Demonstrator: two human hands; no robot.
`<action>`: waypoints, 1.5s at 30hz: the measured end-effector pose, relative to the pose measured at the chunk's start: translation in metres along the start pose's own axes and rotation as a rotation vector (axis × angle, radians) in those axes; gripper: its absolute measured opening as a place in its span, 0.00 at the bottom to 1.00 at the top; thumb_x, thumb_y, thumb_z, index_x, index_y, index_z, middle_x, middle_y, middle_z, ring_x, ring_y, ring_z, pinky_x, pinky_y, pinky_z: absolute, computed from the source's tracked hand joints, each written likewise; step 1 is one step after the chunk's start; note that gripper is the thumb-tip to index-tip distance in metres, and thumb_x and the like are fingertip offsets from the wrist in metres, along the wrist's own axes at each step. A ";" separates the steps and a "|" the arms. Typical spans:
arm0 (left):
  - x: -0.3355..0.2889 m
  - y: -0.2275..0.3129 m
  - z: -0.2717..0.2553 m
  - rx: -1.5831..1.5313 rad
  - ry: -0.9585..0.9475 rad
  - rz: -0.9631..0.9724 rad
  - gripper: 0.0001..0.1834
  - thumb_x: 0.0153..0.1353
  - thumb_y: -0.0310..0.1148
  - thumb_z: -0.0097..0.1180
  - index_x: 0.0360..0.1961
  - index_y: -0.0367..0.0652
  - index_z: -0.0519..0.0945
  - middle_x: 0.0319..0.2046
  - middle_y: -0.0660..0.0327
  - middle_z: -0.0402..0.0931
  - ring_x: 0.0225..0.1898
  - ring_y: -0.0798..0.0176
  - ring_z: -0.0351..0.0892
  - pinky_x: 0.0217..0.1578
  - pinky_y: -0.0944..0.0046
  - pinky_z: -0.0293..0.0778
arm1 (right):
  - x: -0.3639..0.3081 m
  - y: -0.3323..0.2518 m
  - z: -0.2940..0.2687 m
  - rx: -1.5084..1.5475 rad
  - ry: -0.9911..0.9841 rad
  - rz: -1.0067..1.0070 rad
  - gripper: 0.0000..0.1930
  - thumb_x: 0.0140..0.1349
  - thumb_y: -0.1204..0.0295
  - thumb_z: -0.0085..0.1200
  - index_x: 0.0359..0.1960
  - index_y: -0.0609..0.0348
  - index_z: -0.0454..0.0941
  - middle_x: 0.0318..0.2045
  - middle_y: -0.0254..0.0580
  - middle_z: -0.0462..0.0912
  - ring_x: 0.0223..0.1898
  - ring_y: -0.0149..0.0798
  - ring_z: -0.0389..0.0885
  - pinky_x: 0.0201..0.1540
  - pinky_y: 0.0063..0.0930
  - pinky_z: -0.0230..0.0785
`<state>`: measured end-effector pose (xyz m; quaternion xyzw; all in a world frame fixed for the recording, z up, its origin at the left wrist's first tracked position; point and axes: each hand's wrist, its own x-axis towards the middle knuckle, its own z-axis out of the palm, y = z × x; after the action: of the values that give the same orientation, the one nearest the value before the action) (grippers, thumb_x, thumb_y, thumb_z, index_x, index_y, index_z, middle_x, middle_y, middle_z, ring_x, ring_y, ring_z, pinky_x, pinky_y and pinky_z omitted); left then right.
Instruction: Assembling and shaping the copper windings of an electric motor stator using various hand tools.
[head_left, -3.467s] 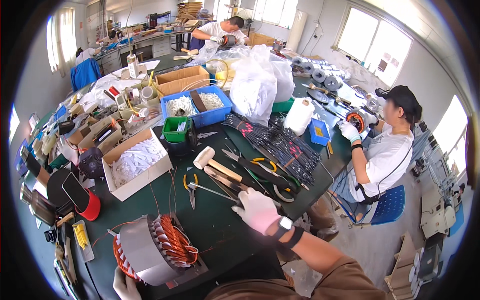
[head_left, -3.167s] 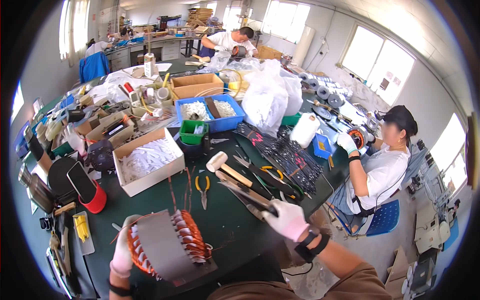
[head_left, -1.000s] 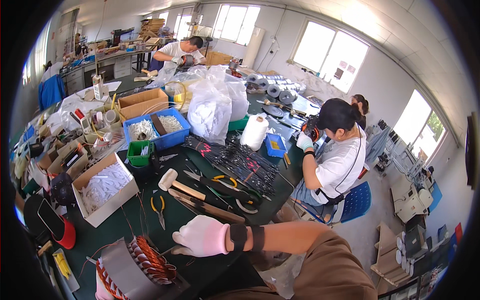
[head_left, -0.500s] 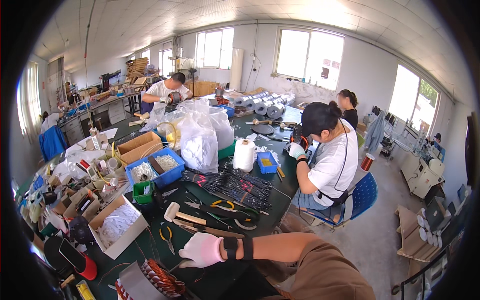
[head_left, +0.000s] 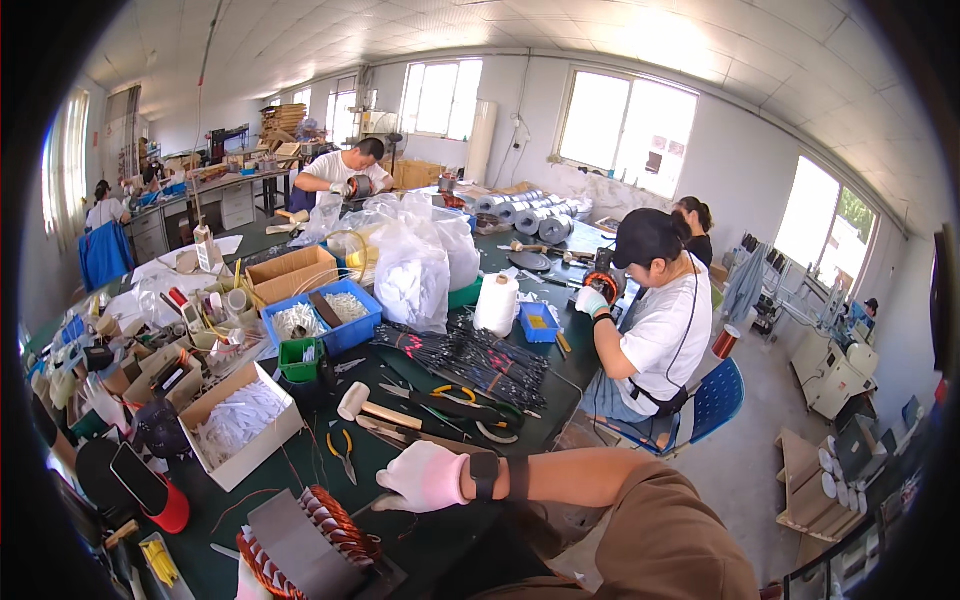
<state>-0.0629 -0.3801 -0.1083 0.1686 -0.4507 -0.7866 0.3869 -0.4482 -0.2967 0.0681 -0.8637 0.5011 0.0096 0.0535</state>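
Observation:
My right hand (head_left: 425,478), in a white and pink glove, is closed on a thin stick-like tool (head_left: 370,506), mostly hidden by the fingers. The tool's end points toward a motor stator (head_left: 305,535), a grey metal core with rows of copper-coloured windings, at the lower edge. A small patch of white and pink glove, my left hand (head_left: 250,580), shows beside the stator; its fingers are hidden. Yellow-handled pliers (head_left: 343,460) lie just beyond the stator. A pale-headed mallet (head_left: 375,408) and large black scissors (head_left: 455,403) rest farther off.
An open box of white slips (head_left: 243,425) stands left, near a phone on a red holder (head_left: 150,490). Behind are a blue bin (head_left: 325,320), bundled black sleeves (head_left: 465,362), a thread cone (head_left: 496,305) and plastic bags (head_left: 412,270). A co-worker (head_left: 650,310) sits at right; another (head_left: 345,170) works across.
My view has shifted, and more of the stator shows at the lower edge, with a patch of glove beside it. My right hand stays close to the stator, still closed.

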 end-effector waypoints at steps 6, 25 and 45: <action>-0.073 -0.057 -0.029 -0.241 0.147 0.041 0.19 0.83 0.39 0.37 0.63 0.40 0.72 0.56 0.58 0.76 0.57 0.60 0.78 0.64 0.55 0.74 | 0.019 -0.038 -0.008 -0.021 -0.072 -0.034 0.25 0.70 0.45 0.54 0.36 0.58 0.83 0.27 0.52 0.86 0.32 0.59 0.87 0.36 0.51 0.79; -0.049 0.005 0.069 0.882 0.207 0.310 0.24 0.63 0.38 0.57 0.53 0.30 0.73 0.39 0.39 0.76 0.47 0.36 0.78 0.52 0.46 0.75 | 0.012 -0.020 0.003 0.252 -0.044 0.079 0.11 0.57 0.73 0.61 0.40 0.61 0.86 0.30 0.55 0.86 0.32 0.61 0.86 0.34 0.44 0.78; -0.049 0.003 0.068 0.898 0.210 0.334 0.21 0.62 0.38 0.56 0.49 0.30 0.73 0.36 0.38 0.76 0.45 0.35 0.78 0.50 0.45 0.75 | 0.020 -0.003 0.012 0.135 -0.096 -0.085 0.10 0.56 0.74 0.61 0.39 0.61 0.84 0.29 0.54 0.85 0.30 0.60 0.85 0.32 0.45 0.76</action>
<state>-0.0714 -0.3042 -0.0736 0.3225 -0.7248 -0.4207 0.4401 -0.4351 -0.3108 0.0551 -0.8772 0.4602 0.0149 0.1358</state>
